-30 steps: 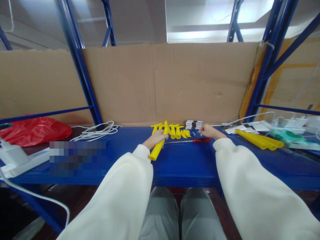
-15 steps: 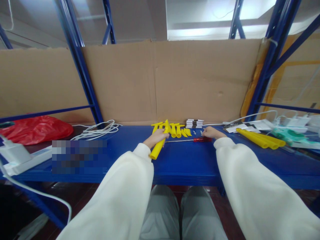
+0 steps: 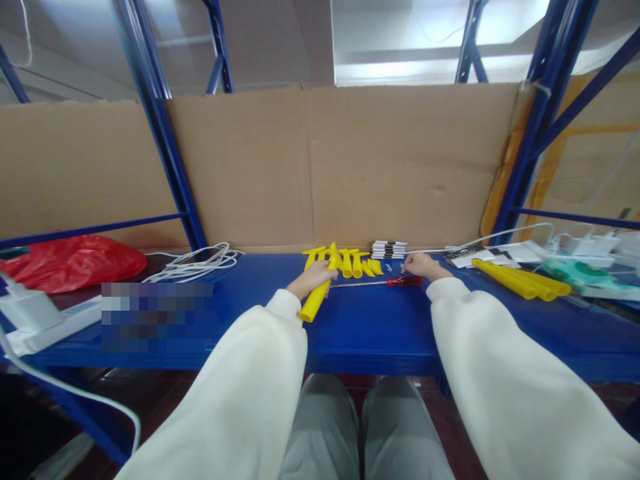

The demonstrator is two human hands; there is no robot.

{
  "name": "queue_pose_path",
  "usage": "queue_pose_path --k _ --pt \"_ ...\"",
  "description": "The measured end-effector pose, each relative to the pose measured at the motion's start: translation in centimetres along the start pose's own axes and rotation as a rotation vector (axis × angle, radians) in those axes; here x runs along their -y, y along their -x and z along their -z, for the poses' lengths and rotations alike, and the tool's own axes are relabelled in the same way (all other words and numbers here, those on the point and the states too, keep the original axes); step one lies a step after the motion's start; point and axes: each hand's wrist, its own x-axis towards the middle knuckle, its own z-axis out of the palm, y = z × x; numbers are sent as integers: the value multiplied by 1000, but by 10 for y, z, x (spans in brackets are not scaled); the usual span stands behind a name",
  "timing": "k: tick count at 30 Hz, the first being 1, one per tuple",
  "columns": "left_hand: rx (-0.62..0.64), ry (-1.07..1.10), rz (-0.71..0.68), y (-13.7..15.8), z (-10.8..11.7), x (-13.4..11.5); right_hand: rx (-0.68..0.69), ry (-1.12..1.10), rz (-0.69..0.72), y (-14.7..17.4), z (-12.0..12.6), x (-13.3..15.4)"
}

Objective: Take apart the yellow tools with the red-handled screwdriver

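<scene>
My left hand is wrapped round a yellow tube-shaped plastic part, its open end tilted toward me and its flared top pointing to the back. My right hand is closed in a pinch over the bench; whatever is between its fingertips is too small to make out. Just left of those fingertips lie tiny metallic pieces, perhaps screws. A long screwdriver with a red handle lies crosswise below them. Several similar yellow T-topped parts and small yellow pieces rest behind.
A stack of small white-and-black packs stands by the cardboard wall. Yellow tubes lie at right on the blue bench. At left are a coiled white cable, a red bag and a power strip.
Both hands stay almost where they were; the left still grips the yellow part. The whole view has shifted slightly downward.
</scene>
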Motion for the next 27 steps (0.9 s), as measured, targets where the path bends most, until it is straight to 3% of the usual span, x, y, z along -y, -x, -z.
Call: queue_pose_path --k 10,15,18,27 --pt "-9 31 -23 0 2 0 -13 -29 -10 9 7 9" --pt "51 105 -25 -4 -3 -1 -35 -50 -11 9 7 8" --pt "133 145 10 -8 -16 -9 -46 -50 -18 12 7 10" --pt "206 372 81 -25 -78 -54 -88 -69 -52 20 8 14"
